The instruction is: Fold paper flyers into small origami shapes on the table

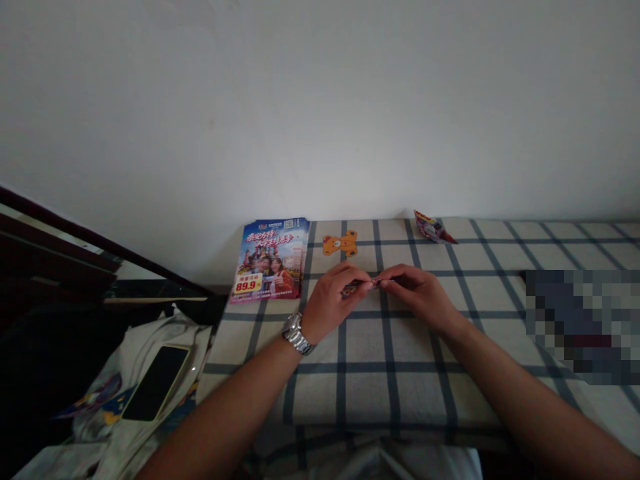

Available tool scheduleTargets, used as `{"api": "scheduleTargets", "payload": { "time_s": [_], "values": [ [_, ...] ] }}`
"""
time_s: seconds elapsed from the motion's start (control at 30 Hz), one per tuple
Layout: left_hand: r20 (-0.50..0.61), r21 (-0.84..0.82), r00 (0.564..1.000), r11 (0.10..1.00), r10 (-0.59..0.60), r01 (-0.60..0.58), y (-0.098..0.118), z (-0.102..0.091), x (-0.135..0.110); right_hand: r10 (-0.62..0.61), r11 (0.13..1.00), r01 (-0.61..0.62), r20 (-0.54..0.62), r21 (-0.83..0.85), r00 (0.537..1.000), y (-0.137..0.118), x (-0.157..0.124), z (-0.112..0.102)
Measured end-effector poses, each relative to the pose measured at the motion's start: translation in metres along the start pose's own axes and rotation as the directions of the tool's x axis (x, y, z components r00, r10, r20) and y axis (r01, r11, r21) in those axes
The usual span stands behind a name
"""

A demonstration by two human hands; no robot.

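Note:
My left hand (332, 299), with a silver watch (297, 333) on its wrist, and my right hand (419, 292) meet over the checked tablecloth (390, 347). Both pinch a small folded strip of colourful paper (361, 285) between fingertips, one hand at each end. The strip is thin and mostly hidden by the fingers. Both hands have fingers closed in a pinch.
A colourful flyer (270, 259) lies at the table's far left corner. An orange bear picture (341, 243) is printed or stuck on the cloth behind my hands. A folded paper shape (433, 228) rests by the wall. A phone (156, 383) lies on cloth at lower left.

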State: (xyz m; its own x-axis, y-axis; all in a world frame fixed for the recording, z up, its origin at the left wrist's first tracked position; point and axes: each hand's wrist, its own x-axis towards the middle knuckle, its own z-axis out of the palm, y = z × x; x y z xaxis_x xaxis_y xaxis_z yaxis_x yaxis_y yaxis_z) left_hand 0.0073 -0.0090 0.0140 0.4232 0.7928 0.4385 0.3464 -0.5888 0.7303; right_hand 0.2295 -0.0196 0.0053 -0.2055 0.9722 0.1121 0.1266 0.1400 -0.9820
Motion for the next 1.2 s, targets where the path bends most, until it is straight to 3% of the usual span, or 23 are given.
{"api": "scheduleTargets", "payload": {
  "time_s": [0.6, 0.77, 0.93, 1.1, 1.2],
  "values": [
    [0.082, -0.281, 0.995, 0.957, -0.048, 0.070, -0.0011, -0.0020, 0.0022, 0.151, 0.898, -0.225, 0.216, 0.378, 0.965, -0.0019, -0.0042, 0.0034],
    [0.027, -0.154, 0.999, 0.987, -0.038, 0.042, -0.0042, -0.0018, 0.0016, 0.076, 0.976, -0.101, 0.135, 0.190, 0.988, -0.0020, -0.0025, 0.0018],
    [0.011, -0.060, 1.000, 0.998, -0.016, 0.016, -0.0025, -0.0003, -0.0006, -0.042, 0.999, 0.040, 0.086, 0.027, 0.995, 0.0021, -0.0023, 0.0017],
    [-0.028, 0.003, 1.000, 1.000, 0.006, -0.006, 0.0000, 0.0025, -0.0013, -0.193, 0.937, 0.207, 0.075, -0.282, 0.978, 0.0032, -0.0043, 0.0009],
    [-0.035, 0.031, 0.999, 0.999, 0.010, -0.009, 0.0001, 0.0044, -0.0017, -0.242, 0.889, 0.267, 0.115, -0.372, 0.964, 0.0019, -0.0055, 0.0023]
  ]
}}
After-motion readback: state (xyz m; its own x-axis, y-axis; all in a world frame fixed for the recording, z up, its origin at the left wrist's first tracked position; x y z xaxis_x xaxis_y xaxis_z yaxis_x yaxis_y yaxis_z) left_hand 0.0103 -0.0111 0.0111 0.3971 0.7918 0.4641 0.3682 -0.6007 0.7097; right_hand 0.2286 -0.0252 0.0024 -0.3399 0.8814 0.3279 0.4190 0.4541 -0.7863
